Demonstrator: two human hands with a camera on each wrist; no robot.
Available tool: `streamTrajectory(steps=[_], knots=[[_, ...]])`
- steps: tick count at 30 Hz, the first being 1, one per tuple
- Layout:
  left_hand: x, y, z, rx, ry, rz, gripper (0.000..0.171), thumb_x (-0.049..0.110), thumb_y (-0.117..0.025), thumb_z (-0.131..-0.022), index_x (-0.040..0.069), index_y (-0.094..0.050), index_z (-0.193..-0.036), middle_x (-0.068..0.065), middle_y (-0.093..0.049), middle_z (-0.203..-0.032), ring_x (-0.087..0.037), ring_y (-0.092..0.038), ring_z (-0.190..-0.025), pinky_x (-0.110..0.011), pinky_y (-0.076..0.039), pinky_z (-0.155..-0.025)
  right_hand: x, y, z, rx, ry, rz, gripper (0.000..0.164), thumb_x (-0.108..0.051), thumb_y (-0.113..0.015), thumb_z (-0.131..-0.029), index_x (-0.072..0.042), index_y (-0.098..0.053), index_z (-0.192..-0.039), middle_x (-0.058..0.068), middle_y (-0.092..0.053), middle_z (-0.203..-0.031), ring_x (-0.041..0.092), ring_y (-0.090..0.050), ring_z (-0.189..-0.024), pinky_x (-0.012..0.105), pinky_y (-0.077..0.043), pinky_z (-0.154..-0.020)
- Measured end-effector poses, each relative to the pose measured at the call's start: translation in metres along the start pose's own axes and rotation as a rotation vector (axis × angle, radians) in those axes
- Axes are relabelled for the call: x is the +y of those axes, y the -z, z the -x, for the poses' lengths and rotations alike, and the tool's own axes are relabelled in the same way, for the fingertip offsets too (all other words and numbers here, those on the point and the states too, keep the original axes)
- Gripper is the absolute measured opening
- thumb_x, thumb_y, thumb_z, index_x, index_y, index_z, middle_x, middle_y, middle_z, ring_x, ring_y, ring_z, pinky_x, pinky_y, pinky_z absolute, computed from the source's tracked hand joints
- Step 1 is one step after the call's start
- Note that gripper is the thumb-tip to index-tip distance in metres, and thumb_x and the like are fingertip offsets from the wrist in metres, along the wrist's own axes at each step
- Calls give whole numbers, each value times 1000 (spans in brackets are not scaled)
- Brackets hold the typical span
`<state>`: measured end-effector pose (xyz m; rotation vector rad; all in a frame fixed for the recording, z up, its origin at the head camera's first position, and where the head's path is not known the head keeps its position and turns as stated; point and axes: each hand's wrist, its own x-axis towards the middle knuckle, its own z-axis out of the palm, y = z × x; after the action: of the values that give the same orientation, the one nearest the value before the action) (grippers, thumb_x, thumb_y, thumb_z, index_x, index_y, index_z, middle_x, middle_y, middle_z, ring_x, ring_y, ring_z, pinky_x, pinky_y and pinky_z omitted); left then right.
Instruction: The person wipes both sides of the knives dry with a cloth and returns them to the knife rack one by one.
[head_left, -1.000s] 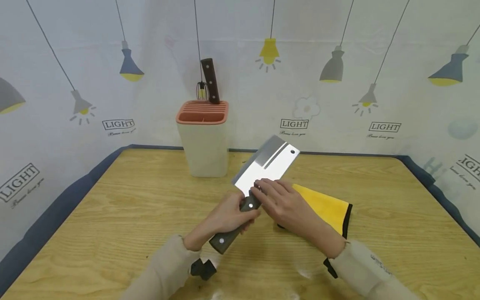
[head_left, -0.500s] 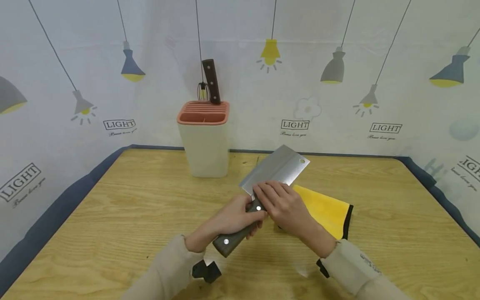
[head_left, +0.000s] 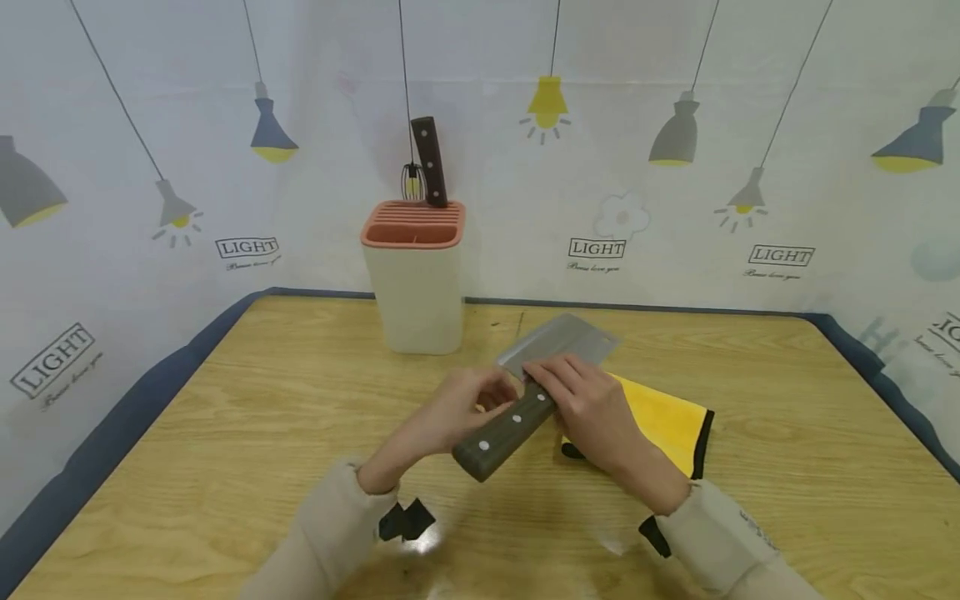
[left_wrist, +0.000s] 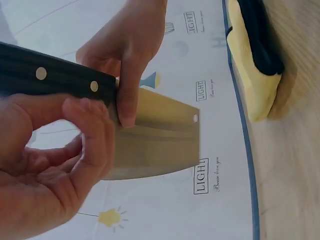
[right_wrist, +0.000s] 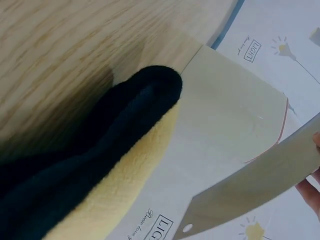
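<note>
A cleaver [head_left: 506, 435] with a dark riveted handle and broad steel blade [left_wrist: 160, 137] is held above the table. My right hand [head_left: 596, 408] pinches it where blade meets handle; in the left wrist view its thumb lies along the blade's face. My left hand [head_left: 457, 410] is beside the handle, fingers loosely curved into a ring [left_wrist: 65, 160] with nothing inside; whether a fingertip touches the handle I cannot tell. A folded yellow cloth [head_left: 663, 421] with black edging lies on the table under my right forearm. The right wrist view shows the blade [right_wrist: 250, 192] beyond the cloth.
A white knife block [head_left: 420, 296] with a salmon-coloured slotted top stands at the back of the wooden table [head_left: 225, 433]. One dark knife handle [head_left: 430, 162] sticks up from it. Behind hangs a lamp-patterned curtain [head_left: 510, 175].
My left hand has come off the cleaver's handle, while my right hand now holds the cleaver. Its blade has dropped lower and its handle has swung slightly up and right.
</note>
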<state>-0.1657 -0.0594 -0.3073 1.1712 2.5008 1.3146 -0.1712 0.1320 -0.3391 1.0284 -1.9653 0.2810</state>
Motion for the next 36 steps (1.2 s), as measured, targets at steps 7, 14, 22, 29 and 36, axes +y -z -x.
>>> streamTrajectory(steps=[7,14,22,29,36], knots=[[14,0,-2,219,-313,-281,36,-2,-69,-73,5,-57,-106,-9,-50,-95,-16,-49,-76,-21,-44,-61,4,1,0,12,-130,-147,37,12,-70,-62,-1,-63,-96,9,-59,-88,23,-59,-80,36,-52,-67],[18,9,-19,214,-444,-214,39,-1,-73,-69,3,-61,-106,-14,-56,-112,-24,-51,-105,-31,-42,-90,6,4,-8,-22,-217,-312,44,13,-70,-64,4,-58,-105,18,-60,-99,30,-61,-86,38,-52,-70],[18,21,-34,143,-381,-75,23,1,-67,-75,-2,-60,-97,-14,-65,-94,-19,-62,-88,-21,-48,-77,7,2,-18,-66,-373,-459,26,10,-66,-72,3,-60,-96,14,-65,-88,26,-63,-80,35,-52,-67],[20,44,-50,61,-278,-4,21,-1,-64,-78,-5,-59,-98,-17,-64,-97,-24,-63,-91,-24,-48,-81,18,-5,-29,-126,-497,-617,22,7,-59,-79,7,-59,-102,19,-63,-93,30,-63,-85,36,-53,-69],[22,81,-72,5,-199,56,20,-2,-60,-81,-8,-57,-100,-20,-63,-101,-26,-61,-96,-31,-47,-84,37,-11,-43,-226,-576,-771,24,-7,-48,-91,6,-57,-109,20,-62,-100,29,-61,-91,39,-52,-73]])
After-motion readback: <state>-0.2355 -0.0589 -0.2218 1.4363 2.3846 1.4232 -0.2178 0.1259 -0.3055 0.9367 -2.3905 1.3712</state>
